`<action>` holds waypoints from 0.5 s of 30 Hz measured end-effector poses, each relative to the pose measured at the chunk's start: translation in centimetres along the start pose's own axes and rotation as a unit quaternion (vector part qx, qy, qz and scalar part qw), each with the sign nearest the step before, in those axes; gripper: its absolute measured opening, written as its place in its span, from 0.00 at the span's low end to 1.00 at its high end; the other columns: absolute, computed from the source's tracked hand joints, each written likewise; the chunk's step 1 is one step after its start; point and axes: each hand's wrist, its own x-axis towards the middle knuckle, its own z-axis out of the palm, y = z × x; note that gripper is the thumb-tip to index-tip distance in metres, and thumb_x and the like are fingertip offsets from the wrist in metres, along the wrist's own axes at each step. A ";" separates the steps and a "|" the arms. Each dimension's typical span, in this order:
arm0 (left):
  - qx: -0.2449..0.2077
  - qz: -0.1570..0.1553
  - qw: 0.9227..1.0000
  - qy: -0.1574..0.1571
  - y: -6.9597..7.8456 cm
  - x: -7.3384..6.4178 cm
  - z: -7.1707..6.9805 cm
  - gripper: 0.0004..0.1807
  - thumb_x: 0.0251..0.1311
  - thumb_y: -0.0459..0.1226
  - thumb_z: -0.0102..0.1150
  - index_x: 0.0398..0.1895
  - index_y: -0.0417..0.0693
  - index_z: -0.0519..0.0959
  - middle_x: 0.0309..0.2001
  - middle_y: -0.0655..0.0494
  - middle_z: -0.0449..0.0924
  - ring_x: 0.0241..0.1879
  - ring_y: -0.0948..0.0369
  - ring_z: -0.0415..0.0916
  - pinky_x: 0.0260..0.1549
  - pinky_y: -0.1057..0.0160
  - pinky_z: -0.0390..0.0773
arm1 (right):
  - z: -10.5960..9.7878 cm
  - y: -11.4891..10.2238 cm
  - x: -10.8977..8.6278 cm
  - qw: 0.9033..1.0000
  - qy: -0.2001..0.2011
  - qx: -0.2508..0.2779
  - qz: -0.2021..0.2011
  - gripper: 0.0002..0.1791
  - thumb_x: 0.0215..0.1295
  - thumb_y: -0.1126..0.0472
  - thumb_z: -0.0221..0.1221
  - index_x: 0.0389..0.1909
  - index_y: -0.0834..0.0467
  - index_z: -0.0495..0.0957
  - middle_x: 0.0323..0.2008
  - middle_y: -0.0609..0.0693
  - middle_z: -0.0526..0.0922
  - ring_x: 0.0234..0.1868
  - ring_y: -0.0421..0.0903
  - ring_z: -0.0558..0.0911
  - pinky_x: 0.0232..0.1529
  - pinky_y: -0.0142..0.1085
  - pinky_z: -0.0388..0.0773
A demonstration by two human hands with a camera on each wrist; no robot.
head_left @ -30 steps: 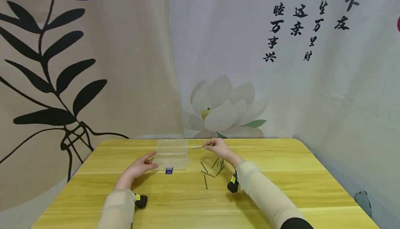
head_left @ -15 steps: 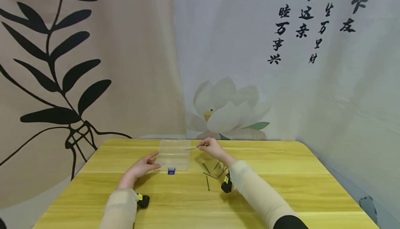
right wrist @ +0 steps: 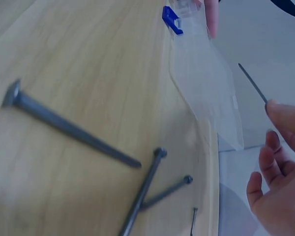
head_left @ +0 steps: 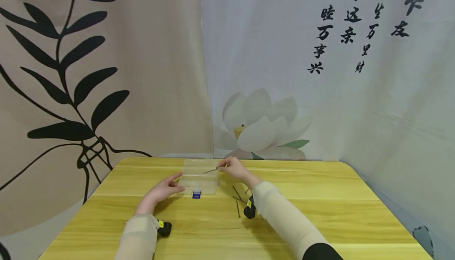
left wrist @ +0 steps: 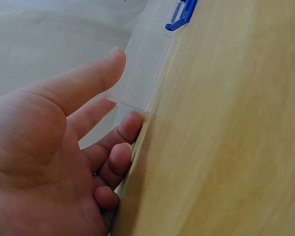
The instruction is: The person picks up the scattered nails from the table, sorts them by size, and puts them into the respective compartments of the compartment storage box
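Note:
A clear plastic box point(head_left: 207, 191) with a blue latch point(head_left: 196, 194) lies opened out near the table's far edge. At its left side rests my left hand point(head_left: 163, 189). In the left wrist view the straight thumb point(left wrist: 96, 73) overlaps the box's corner, while the lower fingers bend loosely near the tabletop. My right hand point(head_left: 232, 168) pinches a thin nail point(right wrist: 253, 83) between thumb and forefinger, its free end pointing left over the box. Several more nails point(right wrist: 78, 128) lie loose on the table, to the right of the box; the right forearm and wrist camera partly hide them in the head view.
The wooden table point(head_left: 199, 228) runs back to a printed curtain point(head_left: 170, 74) just behind the box. A black wrist camera point(head_left: 250, 208) hangs below the right wrist, close to the loose nails. Another wrist camera point(head_left: 164, 229) sits by the left sleeve.
My right hand has moved left with the nail, from beside the box to over it. The left hand stays at the box's left side. The head view has shifted slightly.

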 end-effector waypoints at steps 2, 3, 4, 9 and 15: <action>0.001 0.001 1.000 0.002 -0.1 0.0 -0.1 0.39 0.62 0.43 0.64 0.73 0.39 0.59 0.46 0.44 0.69 0.46 0.50 0.67 0.43 0.53 0.69 | 0.5 -0.2 0.3 1.000 -0.002 -0.007 -0.001 0.07 0.66 0.62 0.61 0.38 0.59 0.86 0.36 0.47 0.79 0.39 0.42 0.72 0.43 0.38 0.71; 0.001 0.001 1.000 0.003 -0.2 0.0 -0.1 0.39 0.62 0.43 0.64 0.73 0.40 0.59 0.46 0.43 0.69 0.46 0.50 0.67 0.43 0.52 0.69 | 0.7 -0.2 0.4 1.000 -0.004 -0.010 -0.003 0.07 0.66 0.62 0.61 0.37 0.59 0.86 0.35 0.47 0.79 0.38 0.41 0.72 0.42 0.38 0.70; 0.003 0.001 1.000 0.004 -0.2 0.1 -0.2 0.39 0.62 0.43 0.64 0.73 0.40 0.60 0.47 0.43 0.69 0.46 0.50 0.67 0.44 0.51 0.69 | 0.9 -0.3 0.6 1.000 -0.006 -0.011 -0.004 0.06 0.65 0.63 0.61 0.37 0.59 0.86 0.35 0.47 0.78 0.37 0.41 0.71 0.40 0.37 0.70; 0.008 0.003 1.000 0.007 -0.3 0.1 -0.1 0.39 0.62 0.44 0.64 0.73 0.40 0.60 0.47 0.43 0.70 0.47 0.50 0.68 0.46 0.49 0.69 | 2.0 -0.5 0.8 1.000 -0.020 -0.023 0.005 0.06 0.65 0.64 0.61 0.36 0.58 0.86 0.33 0.46 0.80 0.31 0.40 0.70 0.33 0.34 0.68; 0.002 0.002 1.000 0.010 0.0 0.0 0.0 0.38 0.62 0.41 0.64 0.72 0.40 0.60 0.47 0.44 0.71 0.47 0.50 0.68 0.46 0.49 0.70 | 3.0 -0.6 0.9 0.998 -0.025 -0.062 -0.017 0.05 0.61 0.69 0.61 0.34 0.61 0.86 0.36 0.50 0.83 0.32 0.39 0.71 0.34 0.33 0.69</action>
